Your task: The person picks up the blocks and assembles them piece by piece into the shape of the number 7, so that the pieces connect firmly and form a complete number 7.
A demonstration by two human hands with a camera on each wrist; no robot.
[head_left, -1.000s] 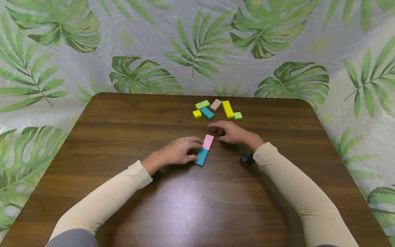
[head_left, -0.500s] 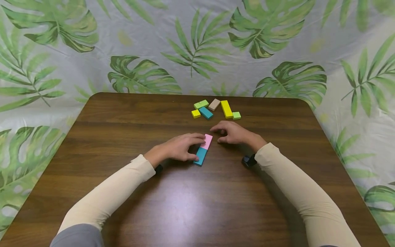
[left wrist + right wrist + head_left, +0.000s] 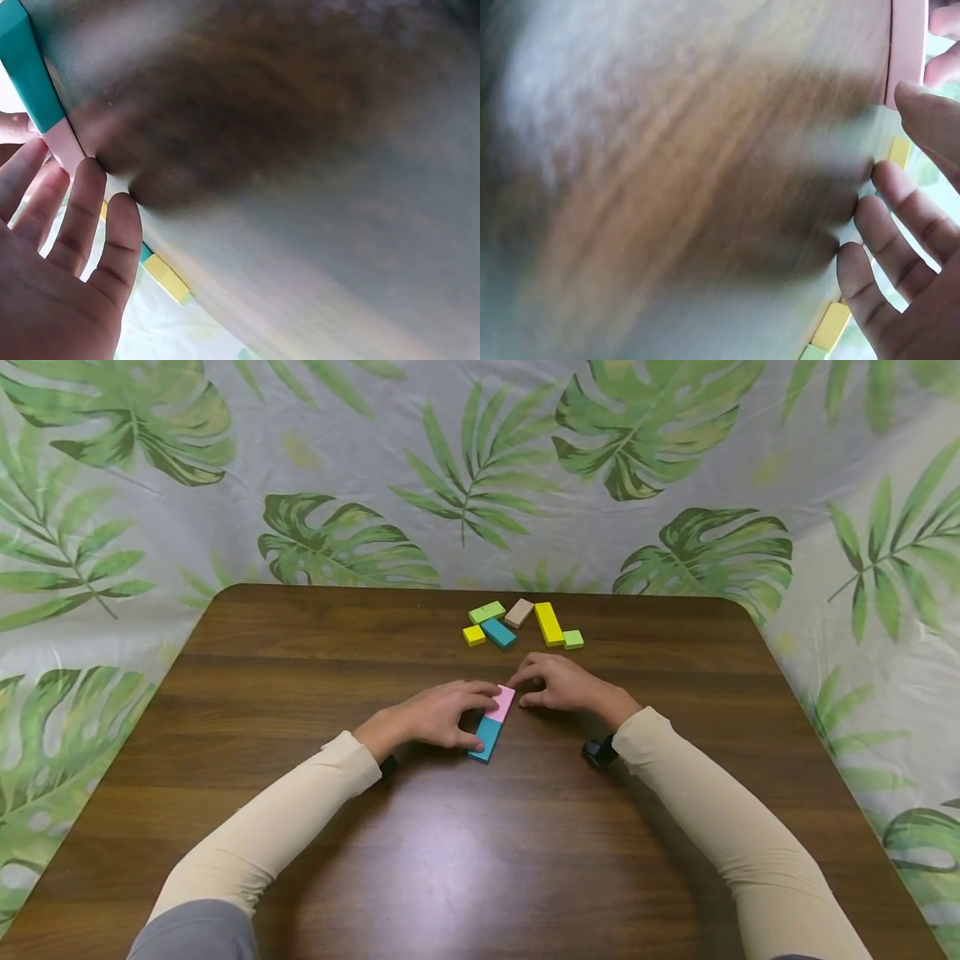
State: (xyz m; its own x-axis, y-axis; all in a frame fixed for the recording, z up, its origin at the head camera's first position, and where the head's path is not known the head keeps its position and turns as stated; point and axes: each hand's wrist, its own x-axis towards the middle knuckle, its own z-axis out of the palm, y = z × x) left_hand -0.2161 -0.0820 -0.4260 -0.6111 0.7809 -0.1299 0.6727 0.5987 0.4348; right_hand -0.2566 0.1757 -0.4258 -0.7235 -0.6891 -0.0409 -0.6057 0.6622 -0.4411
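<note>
A pink block [image 3: 506, 698] and a teal block [image 3: 488, 737] lie flat, end to end, in a slanted line on the brown table. My left hand [image 3: 442, 714] rests along their left side, fingertips at the pink block and thumb on the near part of the teal one. In the left wrist view its fingers look extended, meeting the pink block's side. My right hand [image 3: 558, 683] stays at the pink block's far right corner. There the right wrist view has a fingertip [image 3: 913, 94] touching the pink block's end, while the other fingers are loosely bent around nothing.
Toward the table's back edge lie loose blocks: a long yellow one [image 3: 549, 624], a small green one [image 3: 573, 639], a tan one [image 3: 519, 613], a teal one [image 3: 498, 633], a longer green one [image 3: 487, 612] and a small yellow one [image 3: 474, 636]. A leaf-patterned cloth [image 3: 345, 539] hangs behind.
My left fingers have shifted forward along the blocks onto the pink one. My right hand has moved slightly left, bringing its index finger to the pink block's far end.
</note>
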